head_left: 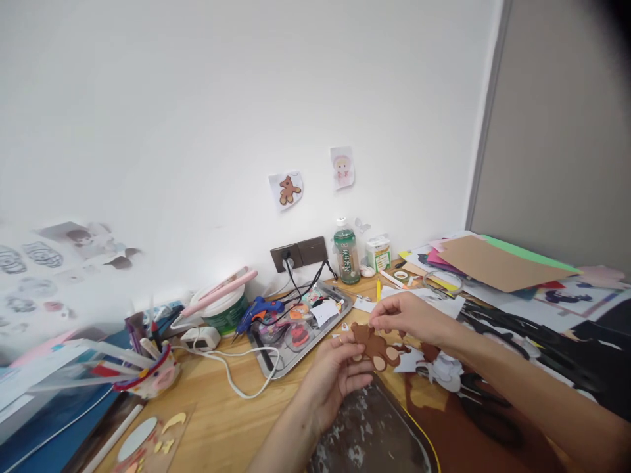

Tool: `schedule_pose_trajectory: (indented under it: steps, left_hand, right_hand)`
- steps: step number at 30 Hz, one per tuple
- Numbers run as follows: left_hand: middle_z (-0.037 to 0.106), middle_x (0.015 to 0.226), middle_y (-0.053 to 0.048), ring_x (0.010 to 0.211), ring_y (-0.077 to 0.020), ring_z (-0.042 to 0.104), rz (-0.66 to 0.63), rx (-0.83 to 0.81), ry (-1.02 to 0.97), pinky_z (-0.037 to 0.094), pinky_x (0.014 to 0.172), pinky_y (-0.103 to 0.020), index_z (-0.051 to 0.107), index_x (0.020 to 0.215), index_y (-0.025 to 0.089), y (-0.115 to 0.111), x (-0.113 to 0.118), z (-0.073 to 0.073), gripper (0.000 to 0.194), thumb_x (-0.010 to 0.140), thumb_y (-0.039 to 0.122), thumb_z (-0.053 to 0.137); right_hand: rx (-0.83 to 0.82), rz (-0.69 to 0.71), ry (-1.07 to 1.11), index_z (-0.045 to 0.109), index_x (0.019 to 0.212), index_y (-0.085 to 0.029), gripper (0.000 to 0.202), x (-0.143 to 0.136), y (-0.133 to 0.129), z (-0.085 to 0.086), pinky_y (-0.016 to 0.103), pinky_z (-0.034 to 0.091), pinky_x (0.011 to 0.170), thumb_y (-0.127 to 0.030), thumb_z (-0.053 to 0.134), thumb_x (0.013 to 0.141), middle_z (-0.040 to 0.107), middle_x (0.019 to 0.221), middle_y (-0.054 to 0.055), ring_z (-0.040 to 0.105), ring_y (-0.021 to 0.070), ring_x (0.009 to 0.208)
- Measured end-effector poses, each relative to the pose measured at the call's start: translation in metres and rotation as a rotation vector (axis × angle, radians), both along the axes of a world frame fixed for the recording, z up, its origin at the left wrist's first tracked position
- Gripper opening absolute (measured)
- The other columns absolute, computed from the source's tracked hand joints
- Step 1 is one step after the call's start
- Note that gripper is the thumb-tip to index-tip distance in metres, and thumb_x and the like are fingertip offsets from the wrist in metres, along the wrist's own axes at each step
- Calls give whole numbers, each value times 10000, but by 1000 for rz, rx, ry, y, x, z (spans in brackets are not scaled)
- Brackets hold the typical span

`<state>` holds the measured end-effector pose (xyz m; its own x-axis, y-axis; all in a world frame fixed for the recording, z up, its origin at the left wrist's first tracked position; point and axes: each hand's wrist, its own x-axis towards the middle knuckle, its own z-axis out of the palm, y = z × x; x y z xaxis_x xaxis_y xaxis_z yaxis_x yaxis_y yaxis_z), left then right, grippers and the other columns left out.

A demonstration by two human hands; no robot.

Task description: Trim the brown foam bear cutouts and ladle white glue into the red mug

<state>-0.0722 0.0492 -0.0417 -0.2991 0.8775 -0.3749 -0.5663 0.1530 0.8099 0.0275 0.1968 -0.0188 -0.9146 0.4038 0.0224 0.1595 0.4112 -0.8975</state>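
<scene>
A brown teddy bear cutout (377, 349) with pale foot pads is held up over the desk. Its left edge rests between the thumb and fingers of my left hand (338, 368), which has a ring on it. My right hand (407, 316) comes in from the right, thumb and forefinger pinched at the bear's upper edge; those fingertips hide whatever small part lies between them. Beneath my hands is a dark, scuffed mat (369, 427) with a yellow edge. White paper scraps (446, 371) lie just right of the bear.
A metal tray (296, 361) holds small cutouts, with a blue glue gun (259, 312) at its left. A pen cup (152, 378) stands left, a green bottle (348, 256) at the back. Coloured sheets (507, 263) are stacked right. A white cable (229, 374) crosses the desk.
</scene>
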Motion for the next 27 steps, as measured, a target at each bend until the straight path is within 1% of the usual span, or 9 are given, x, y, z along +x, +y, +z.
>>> schedule_pose_trajectory:
  steps: [3, 7, 10, 13, 16, 20, 22, 24, 27]
  left_hand:
    - [631, 838, -96, 664, -129, 624, -1, 1, 9, 462, 497, -150, 512, 879, 123, 0, -1, 0, 241, 652, 157, 585]
    - [632, 817, -87, 652, -128, 623, 19, 3, 10, 464, 492, -152, 518, 857, 125, 0, -2, -2, 218, 649, 145, 580]
    - [634, 839, -93, 662, -132, 625, 11, 3, 9, 462, 486, -149, 526, 863, 124, 0, -3, -3, 219, 651, 149, 577]
    - [632, 874, -108, 669, -136, 626, 20, -9, 11, 462, 482, -150, 528, 902, 117, 0, -3, -3, 252, 657, 158, 572]
    - [628, 883, -117, 680, -141, 627, 15, -17, 12, 462, 483, -149, 523, 942, 108, 0, -2, -3, 285, 665, 161, 564]
    - [624, 894, -121, 699, -153, 630, 21, -21, 9, 466, 488, -154, 513, 924, 112, 1, -3, -3, 264, 670, 164, 562]
    - [620, 913, -123, 715, -161, 631, 31, -27, 2, 470, 491, -157, 503, 929, 116, 2, -4, -3, 270, 672, 170, 563]
    - [620, 915, -120, 715, -161, 632, 41, -36, -5, 472, 492, -158, 496, 950, 118, 2, -4, -3, 288, 678, 183, 562]
    - [631, 846, -89, 679, -149, 632, 56, -42, -17, 474, 487, -159, 502, 930, 125, 1, -4, -2, 262, 685, 197, 559]
  right_hand:
    - [-10, 6, -1, 630, 702, -149, 188, 0, 1, -1, 179, 355, 451, -326, 573, 669, 588, 606, 1, 504, 102, 546]
    - [-7, -21, -17, 600, 675, -169, 137, 2, 5, 0, 182, 376, 470, -290, 538, 670, 613, 620, 5, 542, 122, 586]
    - [33, -80, -15, 592, 666, -176, 102, 4, 11, 2, 188, 380, 462, -250, 525, 645, 600, 610, -5, 517, 111, 542]
    - [88, -130, -24, 620, 713, -176, 147, 5, 20, 2, 196, 370, 444, -238, 507, 642, 582, 610, -2, 488, 105, 509]
    - [185, -142, -33, 634, 757, -176, 189, 7, 27, 1, 202, 360, 439, -222, 488, 646, 586, 623, 0, 476, 102, 491]
    - [286, -119, -16, 623, 745, -172, 152, 9, 29, 3, 211, 393, 509, -225, 509, 660, 607, 648, 11, 524, 124, 574]
    - [306, -68, -40, 620, 724, -174, 136, 11, 28, 5, 214, 398, 514, -251, 519, 674, 608, 644, 12, 530, 128, 582]
    - [288, 1, -74, 616, 711, -175, 134, 12, 26, 7, 214, 399, 495, -267, 522, 683, 595, 615, 7, 523, 124, 557]
    - [194, 71, -88, 591, 713, -175, 113, 14, 25, 8, 214, 412, 488, -255, 515, 691, 590, 610, 4, 533, 124, 548]
